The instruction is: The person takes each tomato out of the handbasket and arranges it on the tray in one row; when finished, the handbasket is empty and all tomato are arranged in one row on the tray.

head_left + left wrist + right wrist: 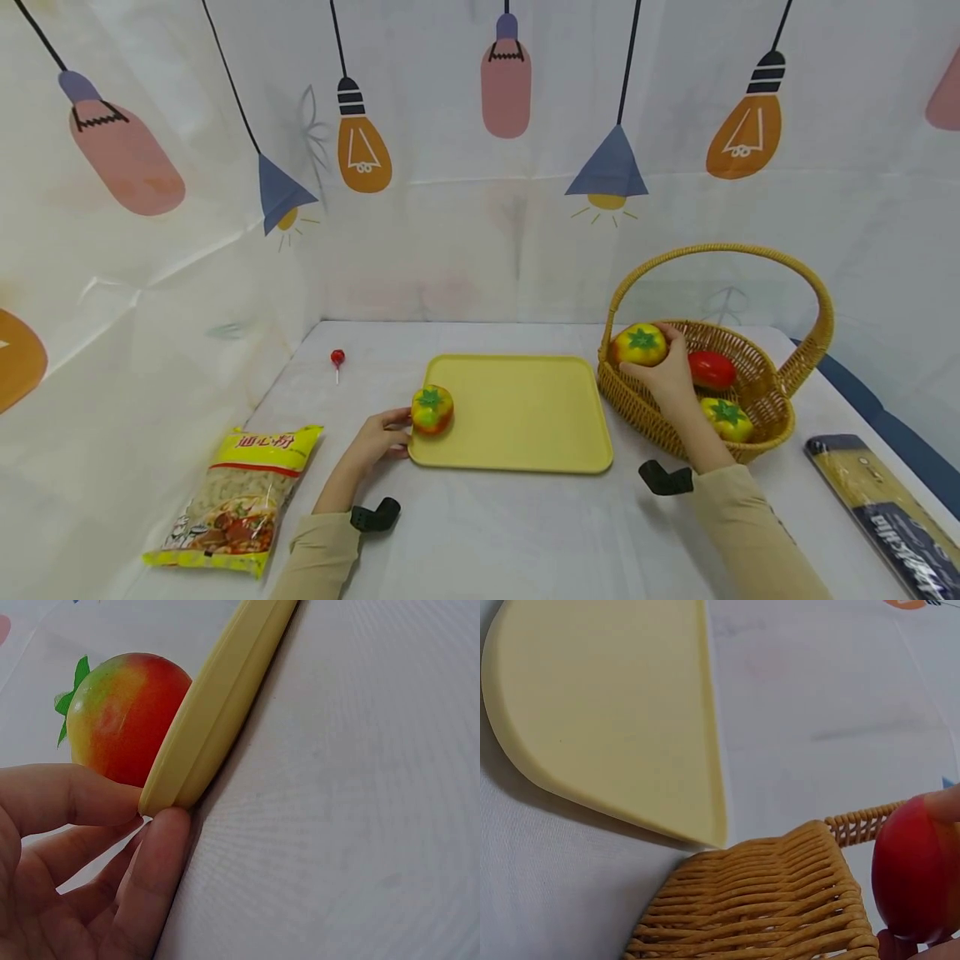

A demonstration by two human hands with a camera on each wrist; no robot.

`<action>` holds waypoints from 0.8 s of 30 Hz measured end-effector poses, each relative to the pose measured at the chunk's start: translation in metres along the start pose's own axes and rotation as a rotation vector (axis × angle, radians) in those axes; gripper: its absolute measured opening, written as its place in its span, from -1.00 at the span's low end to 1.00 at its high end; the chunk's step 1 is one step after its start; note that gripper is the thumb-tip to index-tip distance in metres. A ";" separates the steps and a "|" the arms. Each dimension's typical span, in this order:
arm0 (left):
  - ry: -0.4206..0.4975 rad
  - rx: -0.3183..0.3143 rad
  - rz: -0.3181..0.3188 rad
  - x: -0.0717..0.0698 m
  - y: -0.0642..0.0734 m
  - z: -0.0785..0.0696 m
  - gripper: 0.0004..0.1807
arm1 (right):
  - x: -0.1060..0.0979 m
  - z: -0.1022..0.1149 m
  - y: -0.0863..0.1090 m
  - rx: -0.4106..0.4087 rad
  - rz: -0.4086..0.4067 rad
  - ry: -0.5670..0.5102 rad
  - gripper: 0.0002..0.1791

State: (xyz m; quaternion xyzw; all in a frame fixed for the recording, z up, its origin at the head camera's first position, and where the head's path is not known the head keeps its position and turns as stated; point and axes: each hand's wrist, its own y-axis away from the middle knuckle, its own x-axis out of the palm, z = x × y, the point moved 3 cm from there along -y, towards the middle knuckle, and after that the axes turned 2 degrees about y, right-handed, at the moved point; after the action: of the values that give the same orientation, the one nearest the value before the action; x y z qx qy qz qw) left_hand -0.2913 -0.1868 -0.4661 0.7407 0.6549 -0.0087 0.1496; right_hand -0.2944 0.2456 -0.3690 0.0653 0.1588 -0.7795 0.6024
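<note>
A round yellow-and-red toy fruit with a green leafy top (pixel 637 345) is gripped between curled fingers and thumb of the right hand (pixel 666 379), at the left end of a woven tan wicker basket (pixel 637 417), inside its arched handle. Whether the basket's rim is touched by it cannot be told. To the left of that hand a shallow yellow rectangular tray (pixel 517 417) is seen, its long axis set left to right, its right end just beside the basket. No clear long axis is shown by the round fruit.

At the tray's far left end, a matching yellow-and-red fruit (pixel 432 409) is seated, the left hand (pixel 378 435) being much the nearer to it; there the tray's edge appears to be pinched by thumb and finger.

In the basket, a glossy red oval fruit (pixel 711 370) and another green-topped yellow fruit (pixel 726 420) are held. All is laid out on a white-covered table (pixel 525 533), backed by a white sheet printed with lamps (pixel 450 233). Bare cloth is left in front of the tray.
</note>
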 end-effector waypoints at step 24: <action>0.001 0.010 0.016 0.000 0.001 0.000 -0.38 | 0.017 0.005 0.014 -0.055 0.115 -0.006 -0.02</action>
State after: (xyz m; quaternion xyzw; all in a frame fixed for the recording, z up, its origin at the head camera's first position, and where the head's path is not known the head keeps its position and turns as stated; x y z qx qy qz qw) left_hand -0.2903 -0.1867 -0.4662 0.7467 0.6490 -0.0104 0.1455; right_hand -0.2852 0.2252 -0.3715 0.0557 0.1744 -0.7392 0.6481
